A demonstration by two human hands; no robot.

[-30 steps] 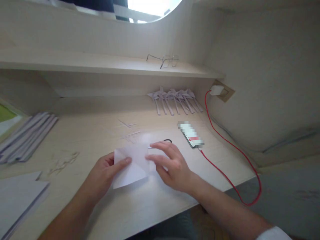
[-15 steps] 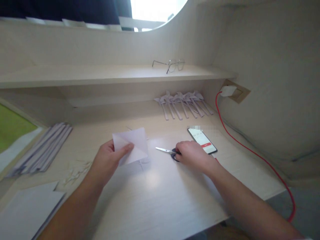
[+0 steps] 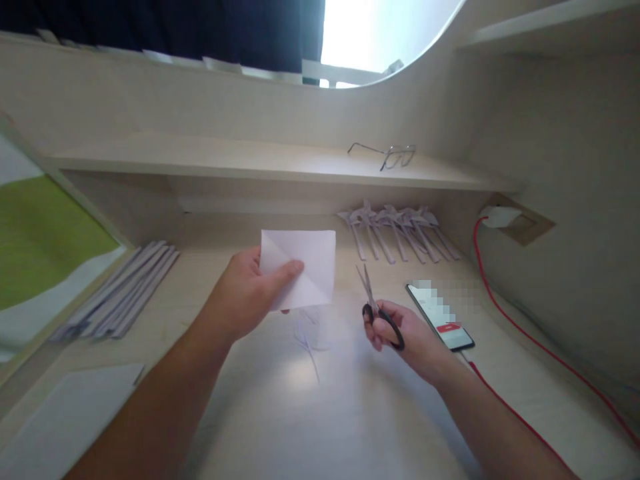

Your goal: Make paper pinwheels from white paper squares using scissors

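A square of white paper (image 3: 315, 257) with diagonal creases is pinched in my left hand (image 3: 255, 287), thumb on its face and the other fingers mostly hidden behind. In my right hand (image 3: 400, 337) is a pair of scissors (image 3: 371, 300) with black handles. The thumb and fingers are at the handle loops. Its blades point up and away from me, slightly parted, to the right of the paper and apart from it. Thin white strips (image 3: 309, 340) lie on the desk just below the paper.
Several paper pinwheels (image 3: 395, 230) lie at the back right. Beside my right hand is a phone (image 3: 440, 317) with a red cable (image 3: 520, 413). Rolled paper sticks (image 3: 120, 287) and white sheets (image 3: 75, 413) lie at left. Glasses (image 3: 397, 157) rest on the shelf (image 3: 225, 157).
My right hand has lifted the scissors from the desk, and the blades have swung from pointing left to pointing up, slightly parted. The paper is held flatter to view. The camera view has shifted.
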